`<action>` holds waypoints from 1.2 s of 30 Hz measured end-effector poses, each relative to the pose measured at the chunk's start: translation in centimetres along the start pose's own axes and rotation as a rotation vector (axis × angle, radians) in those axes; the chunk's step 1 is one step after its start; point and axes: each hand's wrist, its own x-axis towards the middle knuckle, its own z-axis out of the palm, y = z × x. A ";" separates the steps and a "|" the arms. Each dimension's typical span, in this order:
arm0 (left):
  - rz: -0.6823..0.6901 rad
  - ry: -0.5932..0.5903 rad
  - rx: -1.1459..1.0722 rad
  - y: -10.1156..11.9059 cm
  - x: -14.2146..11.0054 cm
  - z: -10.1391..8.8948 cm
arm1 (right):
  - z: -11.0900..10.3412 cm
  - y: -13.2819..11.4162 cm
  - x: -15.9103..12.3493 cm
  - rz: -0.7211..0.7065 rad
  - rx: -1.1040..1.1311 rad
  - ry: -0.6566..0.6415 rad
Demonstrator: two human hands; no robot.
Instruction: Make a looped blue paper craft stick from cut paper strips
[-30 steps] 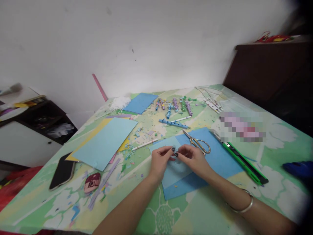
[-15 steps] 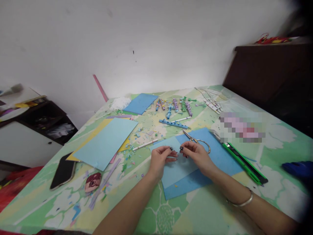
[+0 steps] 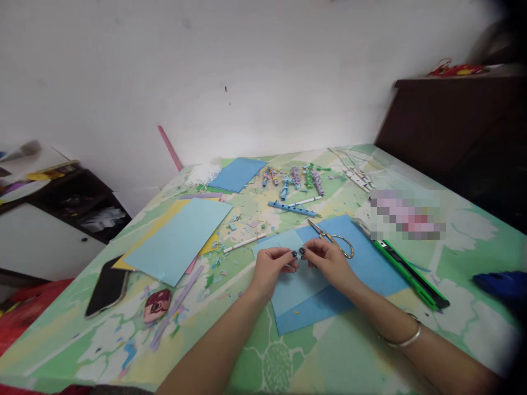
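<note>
My left hand (image 3: 272, 270) and my right hand (image 3: 327, 262) face each other, fingertips almost meeting, above a light blue sheet (image 3: 291, 299). Each is closed in a pinch; anything between the fingertips is too small to make out. The light sheet lies on a darker blue sheet (image 3: 376, 271). Just beyond my right hand rest gold-handled scissors (image 3: 342, 244), partly covered by that hand. A green utility knife (image 3: 411, 277) lies to the right, its upper end over the blue sheet's edge. Left of my left hand is a thin white stick (image 3: 245, 243).
Light blue and yellow paper sheets (image 3: 181, 236), a phone (image 3: 107, 288) and a small pink case (image 3: 157, 306) lie on the left. Farther back are a blue sheet (image 3: 239, 174), a dotted blue tube (image 3: 292, 208), several decorated tubes (image 3: 295, 175) and scattered scraps. White marker-like sticks (image 3: 357, 178) lie back right.
My hands drew slightly apart half a second ago and are now close together again, fingertips pinched. The things on the table stay where they were.
</note>
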 end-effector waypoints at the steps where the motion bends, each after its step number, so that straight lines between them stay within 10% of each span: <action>1: -0.003 -0.001 -0.009 -0.1 0.1 -0.1 | -0.1 0.1 0.1 0.007 0.025 -0.015; 13: 0.006 0.110 0.223 0.6 0.9 -1.1 | -1.1 0.7 0.7 0.037 -0.041 0.045; 21: 0.070 0.307 0.608 0.3 2.5 -3.6 | -5.6 1.5 1.0 -0.142 -0.914 0.277; 27: 0.149 0.371 0.825 0.4 2.9 -4.1 | -5.0 2.0 1.0 -0.222 -0.995 0.252; 36: 0.142 0.408 0.856 0.3 2.9 -4.3 | -0.9 0.9 -0.1 -0.515 -0.856 -0.302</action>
